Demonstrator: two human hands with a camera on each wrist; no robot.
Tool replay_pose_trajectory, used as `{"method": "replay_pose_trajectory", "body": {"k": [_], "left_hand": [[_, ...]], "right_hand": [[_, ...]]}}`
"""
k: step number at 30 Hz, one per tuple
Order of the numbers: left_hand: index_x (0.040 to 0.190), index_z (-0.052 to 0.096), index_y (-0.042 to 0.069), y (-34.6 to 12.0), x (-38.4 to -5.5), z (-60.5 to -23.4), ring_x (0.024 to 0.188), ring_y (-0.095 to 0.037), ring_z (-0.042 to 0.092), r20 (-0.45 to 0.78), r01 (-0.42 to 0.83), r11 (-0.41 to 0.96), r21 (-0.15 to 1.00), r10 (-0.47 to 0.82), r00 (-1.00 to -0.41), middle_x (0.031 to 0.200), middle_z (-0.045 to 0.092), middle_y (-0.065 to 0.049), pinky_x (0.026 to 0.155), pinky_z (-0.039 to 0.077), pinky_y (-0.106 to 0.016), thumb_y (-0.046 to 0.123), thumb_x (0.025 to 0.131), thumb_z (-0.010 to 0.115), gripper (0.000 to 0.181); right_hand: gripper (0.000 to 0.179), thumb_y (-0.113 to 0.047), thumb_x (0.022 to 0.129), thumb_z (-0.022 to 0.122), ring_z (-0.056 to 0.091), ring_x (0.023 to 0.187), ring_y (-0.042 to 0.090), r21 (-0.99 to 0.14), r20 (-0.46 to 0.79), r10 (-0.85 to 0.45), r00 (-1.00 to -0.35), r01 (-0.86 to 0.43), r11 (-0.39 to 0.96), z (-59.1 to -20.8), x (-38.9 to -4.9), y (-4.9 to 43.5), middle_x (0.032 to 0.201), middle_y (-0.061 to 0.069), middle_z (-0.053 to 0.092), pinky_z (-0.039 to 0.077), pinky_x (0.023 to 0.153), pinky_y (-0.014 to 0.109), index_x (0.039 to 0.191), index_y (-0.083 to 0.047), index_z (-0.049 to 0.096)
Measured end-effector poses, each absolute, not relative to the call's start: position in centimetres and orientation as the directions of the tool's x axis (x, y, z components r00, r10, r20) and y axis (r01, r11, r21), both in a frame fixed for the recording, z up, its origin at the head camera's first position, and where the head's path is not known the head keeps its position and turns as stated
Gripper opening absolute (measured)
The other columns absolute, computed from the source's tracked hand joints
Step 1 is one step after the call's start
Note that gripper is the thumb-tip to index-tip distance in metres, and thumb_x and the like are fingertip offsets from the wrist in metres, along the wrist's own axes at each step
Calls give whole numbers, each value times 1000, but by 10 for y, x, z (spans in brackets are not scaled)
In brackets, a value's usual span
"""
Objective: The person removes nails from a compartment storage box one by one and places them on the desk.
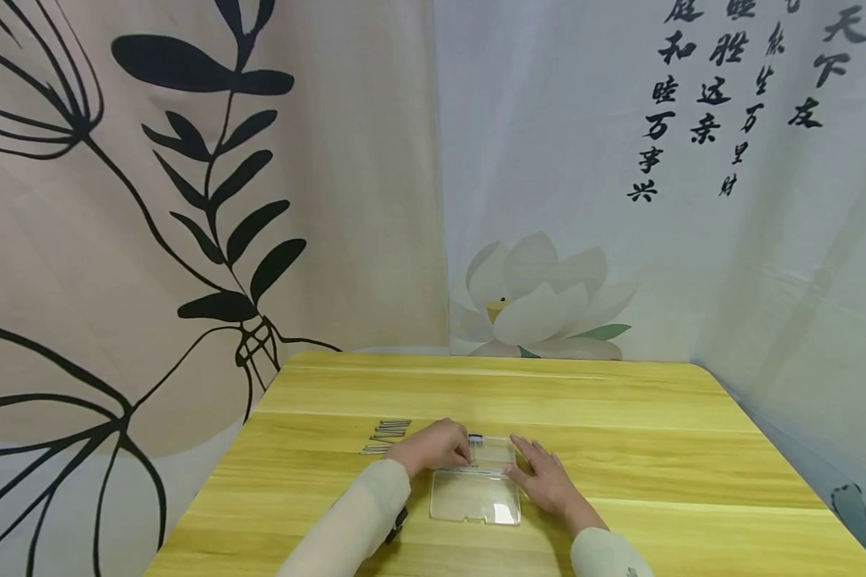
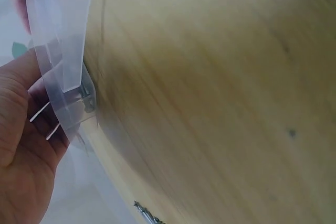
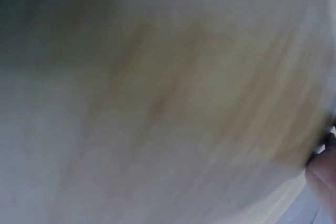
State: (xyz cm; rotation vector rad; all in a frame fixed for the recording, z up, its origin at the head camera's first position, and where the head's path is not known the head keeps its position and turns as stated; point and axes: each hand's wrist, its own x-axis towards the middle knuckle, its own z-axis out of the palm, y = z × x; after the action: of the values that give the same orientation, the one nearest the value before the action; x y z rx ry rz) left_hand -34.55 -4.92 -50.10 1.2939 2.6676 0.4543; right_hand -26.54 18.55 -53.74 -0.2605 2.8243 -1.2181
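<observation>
A clear plastic case (image 1: 475, 498) lies unfolded on the table, one half behind the other. My left hand (image 1: 436, 445) reaches over the left of the rear half, fingers curled down. In the left wrist view, thin shiny shafts, like drill bits (image 2: 41, 112), show at the fingers of the left hand (image 2: 26, 145), beside the clear plastic wall (image 2: 73, 35). At the case's right edge rests my right hand (image 1: 544, 479), its fingers fairly straight. The right wrist view is blurred, with only a fingertip (image 3: 323, 177) at its edge.
Several loose drill bits (image 1: 386, 433) lie in small groups left of the case. A dark object (image 1: 397, 525) shows by the left sleeve. The wooden table (image 1: 657, 433) backs onto printed curtains (image 1: 375, 200).
</observation>
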Motion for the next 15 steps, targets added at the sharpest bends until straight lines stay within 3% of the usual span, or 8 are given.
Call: {"method": "replay_pose_trajectory", "body": {"k": [8, 15], "left_hand": [[92, 81, 15, -50, -344, -502, 77, 3, 56, 18, 745, 584, 322, 783, -621, 87, 64, 13, 70, 47, -13, 15, 91, 74, 7], [92, 79, 13, -51, -344, -498, 76, 1, 56, 46, 664, 566, 488, 743, -668, 85, 62, 12, 69, 49, -16, 15, 91, 73, 6]], "right_hand": [[61, -35, 101, 58, 19, 144, 47, -732, 13, -178, -984, -130, 668, -537, -265, 186, 153, 23, 36, 2, 114, 63, 153, -10, 39], [62, -37, 100, 58, 18, 145, 46, -731, 3, -168, -986, -117, 673, -537, -266, 186, 154, 23, 35, 2, 114, 62, 153, -11, 38]]}}
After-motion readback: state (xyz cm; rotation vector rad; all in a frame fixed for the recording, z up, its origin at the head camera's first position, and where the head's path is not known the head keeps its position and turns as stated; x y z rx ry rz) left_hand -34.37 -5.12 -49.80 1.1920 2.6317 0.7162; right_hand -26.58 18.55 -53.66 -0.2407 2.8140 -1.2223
